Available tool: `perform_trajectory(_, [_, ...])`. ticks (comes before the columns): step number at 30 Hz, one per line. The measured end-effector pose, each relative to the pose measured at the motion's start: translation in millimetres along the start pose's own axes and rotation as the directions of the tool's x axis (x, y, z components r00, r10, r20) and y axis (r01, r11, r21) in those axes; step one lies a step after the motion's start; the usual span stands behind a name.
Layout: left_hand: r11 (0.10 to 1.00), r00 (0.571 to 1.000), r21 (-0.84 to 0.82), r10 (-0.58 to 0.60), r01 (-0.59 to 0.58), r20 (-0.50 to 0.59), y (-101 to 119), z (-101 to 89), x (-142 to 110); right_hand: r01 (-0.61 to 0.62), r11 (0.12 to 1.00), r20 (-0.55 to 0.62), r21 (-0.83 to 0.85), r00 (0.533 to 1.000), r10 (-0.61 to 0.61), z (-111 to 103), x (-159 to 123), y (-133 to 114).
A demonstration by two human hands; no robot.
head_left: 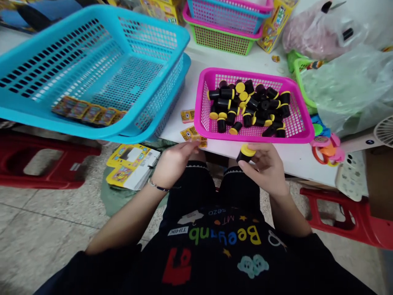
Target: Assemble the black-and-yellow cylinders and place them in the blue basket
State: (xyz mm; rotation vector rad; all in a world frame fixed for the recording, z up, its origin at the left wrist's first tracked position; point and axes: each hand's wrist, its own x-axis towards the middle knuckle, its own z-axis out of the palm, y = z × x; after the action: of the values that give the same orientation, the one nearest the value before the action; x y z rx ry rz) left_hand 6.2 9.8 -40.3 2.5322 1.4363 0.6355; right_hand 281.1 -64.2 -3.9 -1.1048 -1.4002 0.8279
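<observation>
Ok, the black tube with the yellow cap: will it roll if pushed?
Probably on its side: the tube looks round, and several lie so in the pink basket. Standing on end, it seems squat enough to resist tipping.

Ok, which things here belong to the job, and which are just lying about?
Job:
right hand gripping capped tube
left hand at yellow cards
pink basket of tubes

Lying about:
blue baskets with card strip
green basket
plastic bags
red stool
</observation>
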Motion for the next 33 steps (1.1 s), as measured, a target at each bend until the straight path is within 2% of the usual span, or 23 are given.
perform_trajectory(3, [0.989, 0.985, -0.142, -0.070, 0.047, -0.161, 11.4, -9.9, -4.0, -0.022, 0.999, -0.051, 0.044, 0.998, 0.024, -1.5, -2.9, 3.0])
perform_trajectory(5, [0.949, 0.964, -0.310, -0.130, 0.053, -0.233, 25.3, -14.8, -8.4, -0.031, 0.995, -0.098, 0.099, 0.994, 0.041, 0.1, -3.3, 4.3])
perform_trajectory(7, [0.833, 0.974, -0.552, -0.155, 0.038, -0.166, 43.3, -15.2, -13.4, -0.048, 0.981, -0.121, 0.189, 0.990, 0.072, 4.4, -2.8, 5.2])
perform_trajectory(10, [0.532, 0.993, -0.840, -0.103, 0.103, 0.056, 70.5, -6.6, -19.7, -0.069, 0.949, -0.125, 0.306, 0.986, 0.112, 13.0, -1.8, 4.7])
perform_trajectory(12, [0.368, 0.985, -0.916, -0.115, 0.159, 0.126, 83.8, 2.0, -22.7, -0.037, 0.943, -0.158, 0.331, 0.983, 0.094, 17.9, -1.6, 3.4])
perform_trajectory(14, [0.296, 0.979, -0.939, -0.152, 0.177, 0.137, 91.6, 9.7, -24.6, 0.000, 0.944, -0.189, 0.330, 0.980, 0.066, 20.9, -1.9, 2.0])
perform_trajectory(16, [0.330, 0.979, -0.929, -0.169, 0.167, 0.116, 94.5, 14.4, -26.0, 0.002, 0.943, -0.190, 0.333, 0.980, 0.064, 21.9, -2.9, 1.1])
perform_trajectory(18, [0.438, 0.990, -0.893, -0.131, 0.101, 0.048, 94.0, 15.9, -27.2, -0.011, 0.941, -0.189, 0.337, 0.979, 0.079, 21.5, -4.3, 1.0])
perform_trajectory(21, [0.629, 0.995, -0.771, 0.061, -0.100, -0.079, 90.0, 14.9, -28.9, -0.043, 0.943, -0.167, 0.331, 0.981, 0.103, 19.7, -6.3, 1.8])
perform_trajectory(24, [0.737, 0.968, -0.632, 0.234, -0.241, -0.096, 85.1, 14.5, -30.6, -0.090, 0.939, -0.111, 0.332, 0.985, 0.134, 18.4, -7.5, 2.1])
perform_trajectory(27, [0.768, 0.961, -0.588, 0.269, -0.252, -0.060, 81.3, 16.3, -31.0, -0.133, 0.926, -0.093, 0.353, 0.980, 0.176, 19.0, -7.8, -0.3])
perform_trajectory(30, [0.758, 0.955, -0.597, 0.293, -0.263, -0.049, 79.4, 18.6, -29.2, -0.151, 0.897, -0.058, 0.415, 0.980, 0.192, 20.9, -7.9, -5.4])
perform_trajectory(33, [0.751, 0.964, -0.617, 0.263, -0.234, -0.045, 78.8, 19.9, -28.1, -0.174, 0.879, -0.009, 0.445, 0.980, 0.198, 21.7, -9.0, -9.7])
